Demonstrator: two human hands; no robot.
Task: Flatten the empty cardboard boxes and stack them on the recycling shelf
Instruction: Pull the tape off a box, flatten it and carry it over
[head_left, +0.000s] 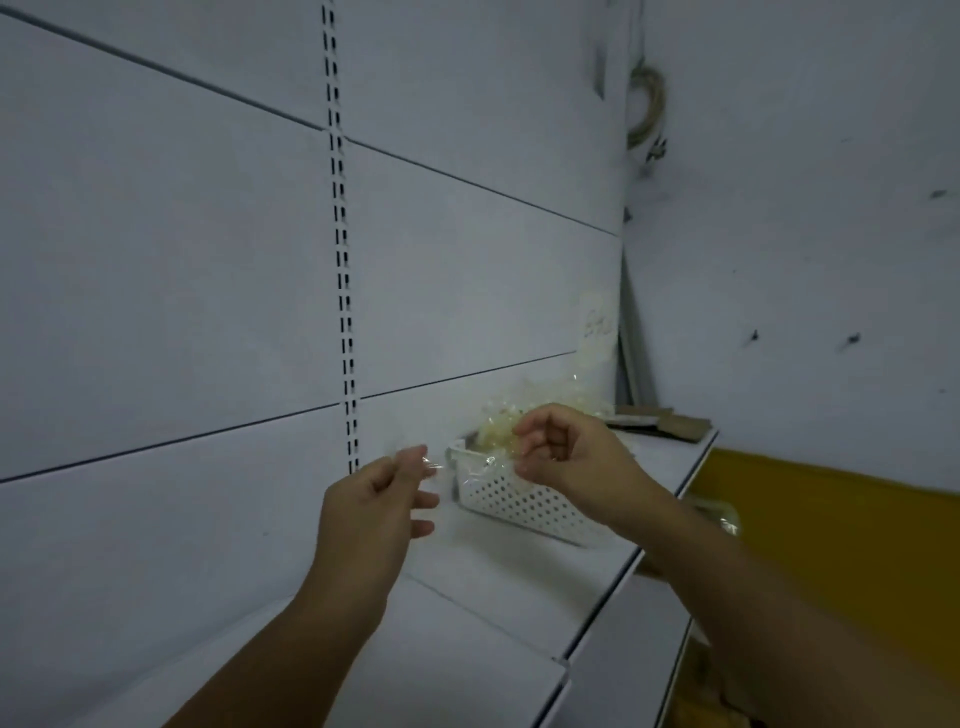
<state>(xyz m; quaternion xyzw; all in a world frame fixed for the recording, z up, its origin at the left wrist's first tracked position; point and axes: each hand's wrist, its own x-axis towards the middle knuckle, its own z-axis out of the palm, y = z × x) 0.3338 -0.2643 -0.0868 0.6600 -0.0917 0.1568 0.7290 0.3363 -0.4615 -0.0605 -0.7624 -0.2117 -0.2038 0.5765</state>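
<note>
My left hand (384, 493) and right hand (561, 452) each pinch one clear plastic strip (457, 465) stretched above the white basket (519, 504) on the shelf (519, 582); flattened cardboard (660, 422) lies at its far right corner.

Flattened cardboard pieces (662, 422), brown, a few, lying flat and overlapping in a low loose pile at the far right end of the white shelf (524, 582), by the corner wall. Top piece slightly skewed, edge near the shelf front. Small in view, dim; exact count can't tell. Shelf surface flat, white.
</note>
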